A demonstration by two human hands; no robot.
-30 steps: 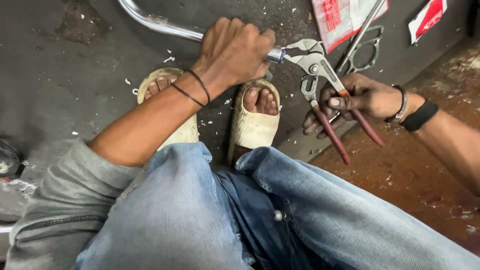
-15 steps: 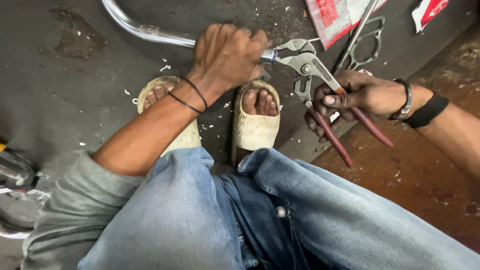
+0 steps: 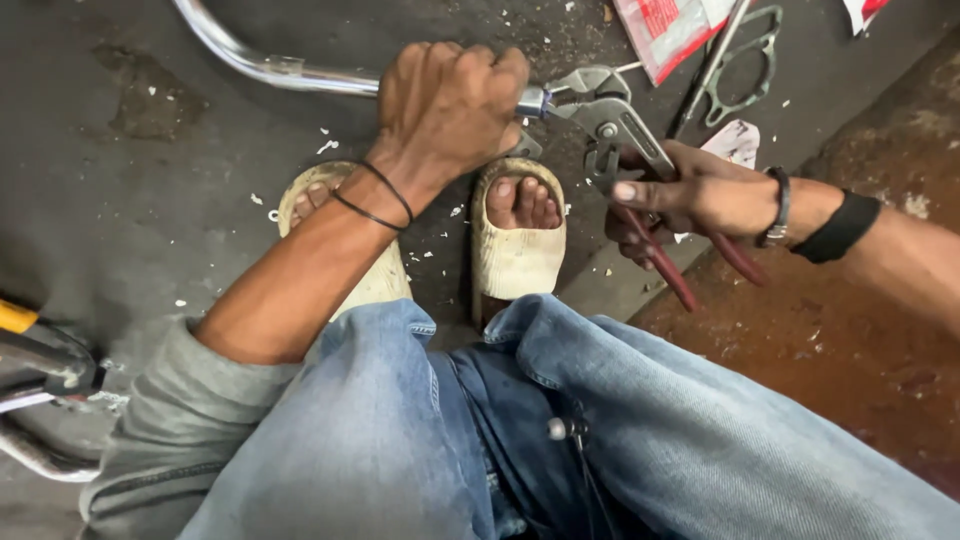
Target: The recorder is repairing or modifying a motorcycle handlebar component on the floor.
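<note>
Chrome tube (image 3: 250, 62) runs across the concrete floor (image 3: 120, 200) above the feet. Left hand (image 3: 445, 100) is fisted tight around its right end. Right hand (image 3: 690, 195) squeezes the red handles of the pliers (image 3: 610, 120) — jaws bite the tube tip just beside the left fist. Hands near each other, not touching. Sandals (image 3: 515, 250) sit below.

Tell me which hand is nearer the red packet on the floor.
Right. The right hand holds the pliers just below the red packet; the left hand grips the chrome tube, farther left.
</note>
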